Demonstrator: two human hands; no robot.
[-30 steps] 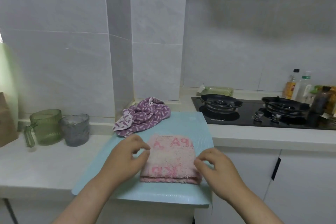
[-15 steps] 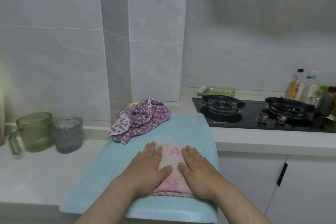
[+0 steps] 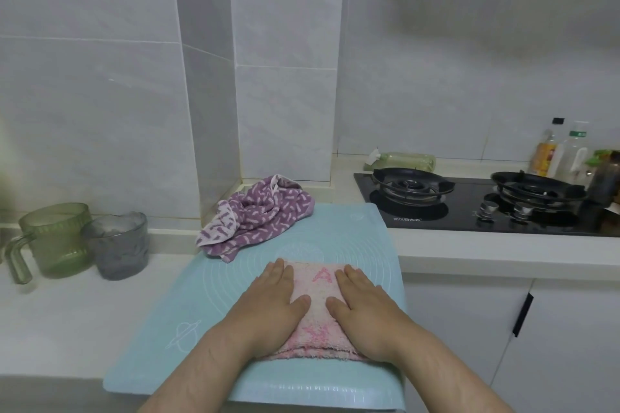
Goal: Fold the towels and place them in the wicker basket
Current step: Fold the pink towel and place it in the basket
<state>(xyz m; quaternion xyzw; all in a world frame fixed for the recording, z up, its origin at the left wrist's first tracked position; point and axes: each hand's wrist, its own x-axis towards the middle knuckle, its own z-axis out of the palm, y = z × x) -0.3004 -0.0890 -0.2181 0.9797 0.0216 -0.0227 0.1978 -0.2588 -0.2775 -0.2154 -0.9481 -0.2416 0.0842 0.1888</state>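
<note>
Head view. The pink towel (image 3: 320,282), folded to a small thick rectangle, lies flat on the blue mat (image 3: 201,312) directly under both hands.

- Left hand (image 3: 268,308): fingers straight and together, palm down on the left part of the towel, pressing. It grips nothing.
- Right hand (image 3: 365,312): the same, flat on the right part. The two thumbs point inward and nearly meet over the middle strip, where a red letter shows between the hands.
- Near edge of the towel, by the wrists: layered, fringed, slightly uneven.

Handling, as judged:
- Terry cloth is soft, light and limp, with no stiffness of its own, so the fold will likely spring open or sag if lifted by one corner.
- Best hold is probably both short sides at once, fingers slid under and thumbs on top, or one hand under the stack.
- It is not fragile and not slippery, though the mat looks smooth and the bundle may slide on it.

The purple towel (image 3: 258,214) sits crumpled and unfolded just beyond the left hand's fingertips, partly on the far edge of the mat. It looks just as soft and would need spreading first.

The wicker basket is not in view.

Two cups (image 3: 84,241) stand well off to the left of the left hand.
</note>
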